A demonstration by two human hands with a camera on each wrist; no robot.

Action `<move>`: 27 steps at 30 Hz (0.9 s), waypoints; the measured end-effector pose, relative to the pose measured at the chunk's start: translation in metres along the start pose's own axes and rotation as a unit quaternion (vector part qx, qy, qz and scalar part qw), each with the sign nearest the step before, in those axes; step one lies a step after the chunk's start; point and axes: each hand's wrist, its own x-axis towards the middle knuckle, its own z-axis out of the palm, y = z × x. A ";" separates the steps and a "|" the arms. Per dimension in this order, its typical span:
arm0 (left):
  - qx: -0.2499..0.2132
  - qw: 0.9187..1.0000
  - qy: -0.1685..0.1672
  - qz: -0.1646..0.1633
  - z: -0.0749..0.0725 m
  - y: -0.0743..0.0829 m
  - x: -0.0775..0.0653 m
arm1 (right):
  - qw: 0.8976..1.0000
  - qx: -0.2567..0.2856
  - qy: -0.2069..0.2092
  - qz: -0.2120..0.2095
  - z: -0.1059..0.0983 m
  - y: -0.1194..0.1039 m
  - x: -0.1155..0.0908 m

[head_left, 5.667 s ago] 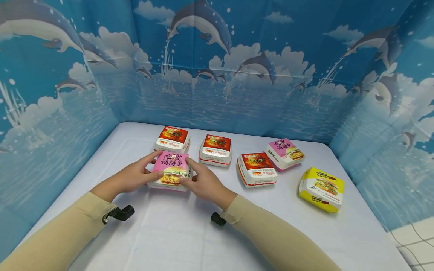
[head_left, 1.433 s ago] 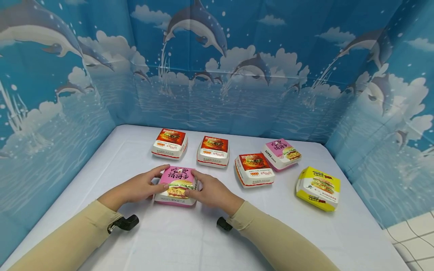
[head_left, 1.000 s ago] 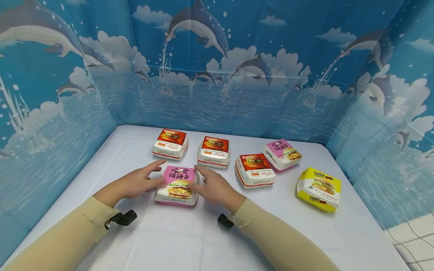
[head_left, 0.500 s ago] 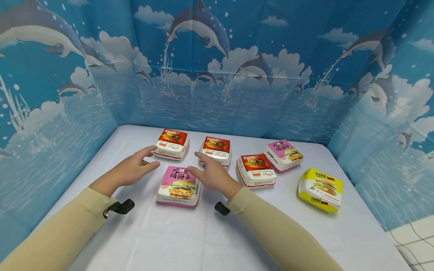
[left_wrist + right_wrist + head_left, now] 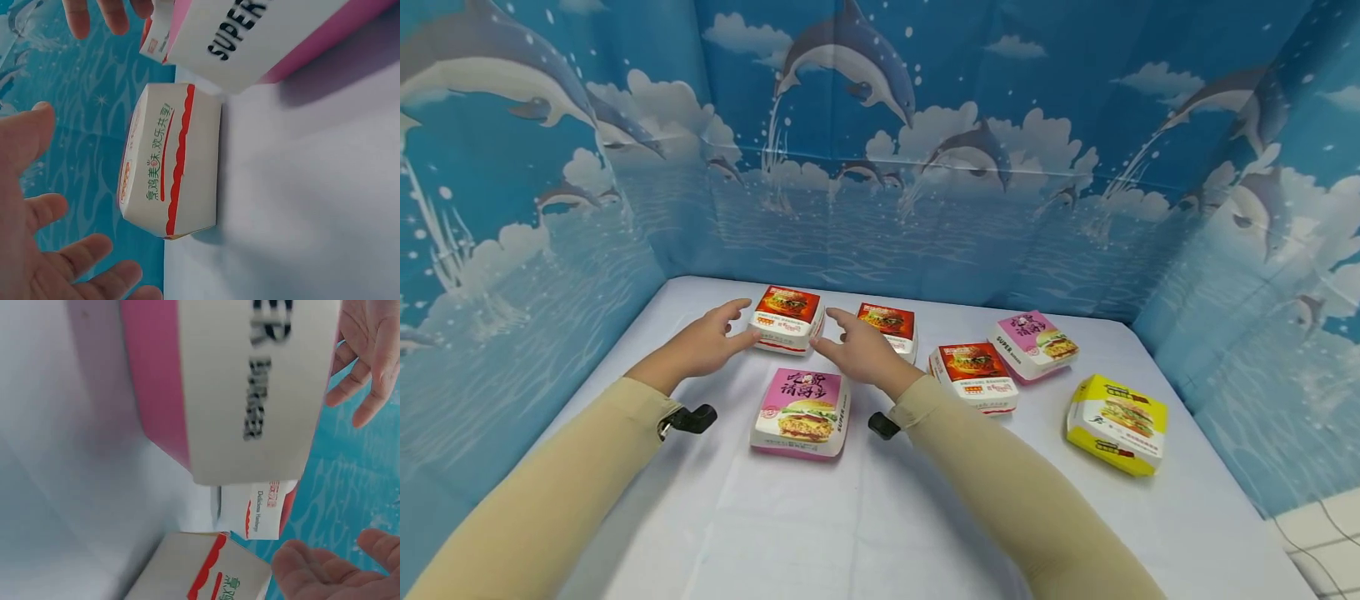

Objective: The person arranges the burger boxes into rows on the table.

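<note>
A red-and-white burger box stands at the back left between both hands. My left hand is on its left, fingers spread and holding nothing. On its other side my right hand has its fingertips close to the box's right edge and also holds nothing. In the left wrist view, that hand's spread fingers lie beside a red-trimmed box. Nearer the person sits a pink-and-white burger box, untouched. A second red-and-white box is partly hidden behind my right hand.
A third red-and-white box stands right of my right forearm. Another pink box is behind it, and a yellow box sits further right. The white table is bounded by blue dolphin-print curtains.
Both hands drew the pink box toward the person, then released it. They have since moved away from the person, to either side of the back-left red-and-white box.
</note>
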 end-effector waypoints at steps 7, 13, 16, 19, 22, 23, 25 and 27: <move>0.013 1.000 -0.005 -0.024 -0.002 0.002 0.024 | 1.000 -0.001 -0.010 -0.013 -0.002 0.001 0.022; -0.004 0.999 -0.012 -0.041 0.001 -0.004 0.037 | 1.000 -0.013 -0.014 -0.020 0.005 0.001 0.033; -0.013 0.999 -0.013 -0.041 0.003 -0.009 0.042 | 0.999 -0.019 -0.021 -0.023 0.008 -0.003 0.036; -0.016 0.999 -0.016 -0.043 0.005 -0.011 0.046 | 0.999 -0.024 -0.034 -0.020 0.010 -0.007 0.039; -0.016 0.999 -0.021 -0.045 0.007 -0.011 0.048 | 0.998 -0.031 -0.044 -0.012 0.011 -0.008 0.042; -0.016 0.999 -0.023 -0.045 0.007 -0.011 0.049 | 0.998 -0.033 -0.046 -0.010 0.012 -0.008 0.043; -0.015 0.999 -0.023 -0.044 0.008 -0.011 0.050 | 0.998 -0.035 -0.050 -0.007 0.012 -0.007 0.046; -0.014 0.999 -0.022 -0.041 0.009 -0.010 0.050 | 0.998 -0.037 -0.051 -0.007 0.014 -0.006 0.048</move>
